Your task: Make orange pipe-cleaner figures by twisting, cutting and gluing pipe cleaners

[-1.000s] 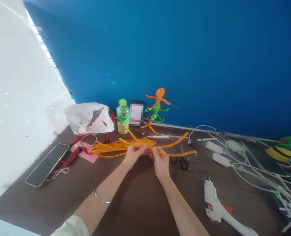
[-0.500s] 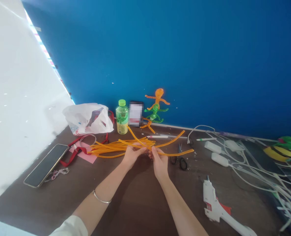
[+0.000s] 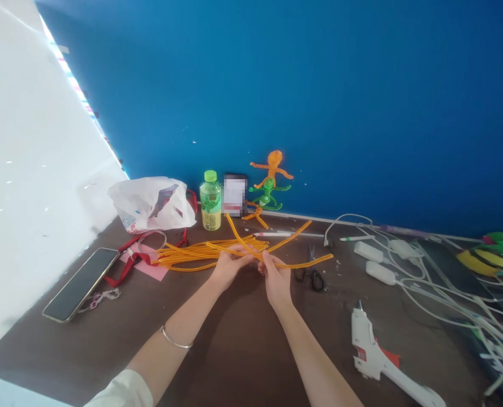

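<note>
Crossed orange pipe cleaners (image 3: 292, 237) are pinched between my two hands, their long ends fanning up and out to both sides. My left hand (image 3: 231, 268) grips them with thumb and fingertips on the left of the crossing. On the right of it, my right hand (image 3: 276, 277) is closed on them with its thumb on top. Fingers hide the crossing itself. Behind my left hand, a loose bundle of orange pipe cleaners (image 3: 187, 255) lies on the table. Scissors (image 3: 312, 271) with black handles rest just right of my right hand.
A green-capped bottle (image 3: 211, 203), a white plastic bag (image 3: 149, 200) and pipe-cleaner figures (image 3: 270, 183) stand along the blue wall. At left lies a phone (image 3: 79, 285). A glue gun (image 3: 374, 350), white cables (image 3: 421, 282) and a yellow-green craft piece (image 3: 484, 261) are at right.
The upper ends of the held pipe cleaners have swung closer together and stand steeper. Both hands keep nearly the same place and grip.
</note>
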`<state>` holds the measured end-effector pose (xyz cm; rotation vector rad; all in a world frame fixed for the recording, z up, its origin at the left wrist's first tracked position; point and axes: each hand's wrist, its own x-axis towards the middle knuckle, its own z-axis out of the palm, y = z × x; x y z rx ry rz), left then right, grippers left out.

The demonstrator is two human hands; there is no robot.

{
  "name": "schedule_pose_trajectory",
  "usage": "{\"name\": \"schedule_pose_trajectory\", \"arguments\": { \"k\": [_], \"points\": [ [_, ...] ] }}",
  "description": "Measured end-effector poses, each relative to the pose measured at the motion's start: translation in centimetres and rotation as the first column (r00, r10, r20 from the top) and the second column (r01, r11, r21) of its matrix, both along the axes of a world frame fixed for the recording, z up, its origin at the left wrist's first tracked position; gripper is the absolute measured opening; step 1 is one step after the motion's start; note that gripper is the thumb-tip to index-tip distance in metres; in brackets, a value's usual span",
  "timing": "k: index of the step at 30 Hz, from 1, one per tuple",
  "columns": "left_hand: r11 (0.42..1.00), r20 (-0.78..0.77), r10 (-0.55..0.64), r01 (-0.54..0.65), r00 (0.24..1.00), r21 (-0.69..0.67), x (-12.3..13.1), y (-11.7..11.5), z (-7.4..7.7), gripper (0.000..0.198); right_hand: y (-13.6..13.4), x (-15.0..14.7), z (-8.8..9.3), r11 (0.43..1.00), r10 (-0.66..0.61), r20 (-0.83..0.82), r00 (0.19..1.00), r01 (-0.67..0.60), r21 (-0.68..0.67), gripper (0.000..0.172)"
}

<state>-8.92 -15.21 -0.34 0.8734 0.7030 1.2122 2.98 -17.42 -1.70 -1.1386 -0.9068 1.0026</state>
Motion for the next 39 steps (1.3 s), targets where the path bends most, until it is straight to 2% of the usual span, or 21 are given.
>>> {"name": "schedule_pose_trajectory", "arguments": {
  "k": [7,13,18,25,27,31,34,39],
  "points": [
    [0.999,0.004,-0.039,0.038,0.999,0.018,0.0,-0.1,-0.2,0.023,0.1,0.0,-0.1,1.000,0.015,-0.078,0.997,-0.016,-0.024,0.031],
    [0.997,-0.047,-0.064,0.066,0.997,0.044,-0.1,-0.3,0.3,0.021,0.1,-0.1,0.1,0.998,0.025,-0.074,0.997,-0.028,-0.048,0.036],
    [1.000,-0.023,-0.010,0.011,1.000,0.021,0.1,-0.2,0.4,0.020,-0.2,-0.1,0.4,1.000,-0.012,0.012,1.000,0.012,0.006,0.035],
    [0.997,0.149,-0.001,0.012,0.989,-0.073,-0.1,0.0,0.6,0.018,-0.8,-0.4,1.2,0.993,-0.047,0.233,0.971,0.020,0.117,0.018],
    [0.994,0.181,0.016,0.003,0.983,-0.106,-0.2,0.1,0.6,0.018,-0.9,-0.5,1.2,0.979,-0.105,0.330,0.938,0.040,0.198,0.016],
    [0.993,0.211,0.010,0.016,0.977,-0.118,-0.4,0.2,0.4,0.018,-0.8,-0.5,1.1,0.921,-0.263,0.533,0.804,0.044,0.388,0.008],
    [0.993,0.227,-0.006,0.033,0.974,-0.114,-0.3,0.2,0.3,0.018,-0.8,-0.5,1.1,0.876,-0.343,0.583,0.736,0.026,0.482,0.011],
    [0.993,0.229,-0.031,0.055,0.973,-0.100,-0.1,0.1,0.4,0.018,-0.6,-0.2,0.6,0.825,-0.441,0.629,0.640,0.013,0.565,0.019]
  ]
}}
